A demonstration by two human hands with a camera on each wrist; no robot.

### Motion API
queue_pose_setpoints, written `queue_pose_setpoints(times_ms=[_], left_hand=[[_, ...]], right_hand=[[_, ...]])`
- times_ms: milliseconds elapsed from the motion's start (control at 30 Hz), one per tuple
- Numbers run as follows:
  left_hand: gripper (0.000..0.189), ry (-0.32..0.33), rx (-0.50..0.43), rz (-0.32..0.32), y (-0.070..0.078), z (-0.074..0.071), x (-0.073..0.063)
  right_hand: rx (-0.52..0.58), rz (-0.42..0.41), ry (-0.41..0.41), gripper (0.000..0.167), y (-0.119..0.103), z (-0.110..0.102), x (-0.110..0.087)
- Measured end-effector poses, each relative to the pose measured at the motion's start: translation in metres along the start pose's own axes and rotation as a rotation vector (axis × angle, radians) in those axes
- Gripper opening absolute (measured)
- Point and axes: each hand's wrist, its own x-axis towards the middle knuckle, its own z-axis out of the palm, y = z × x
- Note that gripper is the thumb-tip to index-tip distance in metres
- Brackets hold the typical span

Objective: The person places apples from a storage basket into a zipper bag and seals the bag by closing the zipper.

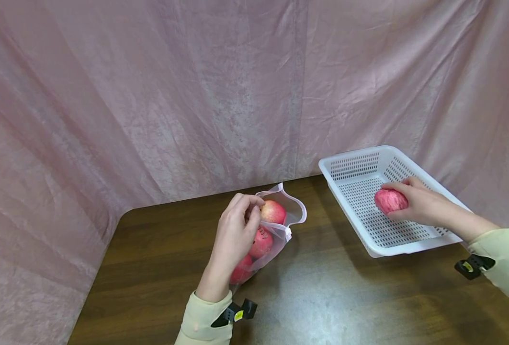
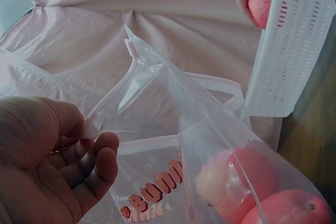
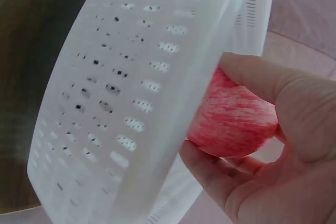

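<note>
Watching from afar, I see the right hand [image 1: 424, 205] curled round a red apple [image 1: 390, 201], thumb on one side and fingers on the other, spread about as wide as the fruit. The apple is within the walls of a white perforated basket [image 1: 413, 247]; whether it touches the floor there I cannot tell. The left hand [image 1: 236, 225] pinches the rim of a clear zip bag [image 1: 277, 245], its remaining fingers bent. I judge the apple firm, fairly weighty for its size, smooth enough to slip and liable to bruise, so a hold across its widest part, as here, suits it. It is nearly round; I read no clear long axis, and its stem end is hidden from me. The bag looks light, limp and slick, best taken by its zip edge; its long axis slants from beside the left wrist up and to the right, mouth at the far end, with at least three bagged apples [image 1: 273, 212] inside.
</note>
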Motion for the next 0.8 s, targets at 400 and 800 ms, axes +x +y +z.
queue_pose_setpoints(times_ms=[400, 800], left_hand=[[0.017, 0.003, 0.003, 0.003, -0.002, -0.001, -0.001], [0.017, 0.005, 0.004, -0.003, -0.002, -0.002, -0.001]], right_hand=[[0.059, -0.015, 0.086, 0.096, -0.021, -0.003, 0.006], [0.107, -0.145, 0.224, 0.098, -0.037, -0.001, 0.01]])
